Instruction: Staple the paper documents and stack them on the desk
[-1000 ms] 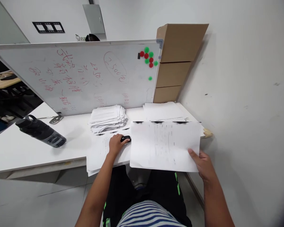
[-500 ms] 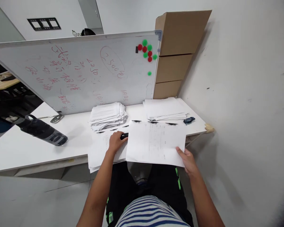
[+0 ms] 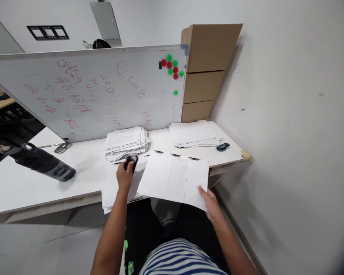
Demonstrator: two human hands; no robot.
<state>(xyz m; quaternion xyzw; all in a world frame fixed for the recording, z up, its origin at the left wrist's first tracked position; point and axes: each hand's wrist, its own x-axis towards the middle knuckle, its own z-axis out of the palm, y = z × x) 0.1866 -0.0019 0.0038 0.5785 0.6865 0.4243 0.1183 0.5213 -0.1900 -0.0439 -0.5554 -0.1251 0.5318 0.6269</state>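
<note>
My left hand (image 3: 125,176) is closed round a small black stapler (image 3: 130,162), lifted just above the sheets (image 3: 114,191) lying at the desk's front edge. My right hand (image 3: 209,200) grips the lower right corner of a set of printed pages (image 3: 173,176), held tilted over the desk edge and my lap. The stapler sits near the pages' upper left corner. A thick messy stack of paper (image 3: 127,142) lies just behind my left hand.
A whiteboard (image 3: 86,89) with red writing and red and green magnets leans along the back of the white desk (image 3: 31,183). A dark water bottle (image 3: 41,164) lies at left. A flatter paper pile (image 3: 193,133), a small blue object (image 3: 223,146) and stacked cardboard boxes (image 3: 206,68) are at right.
My left hand lifted the black stapler off the desk and turned it upright. My right hand brought the printed pages left and closer, tilting them.
</note>
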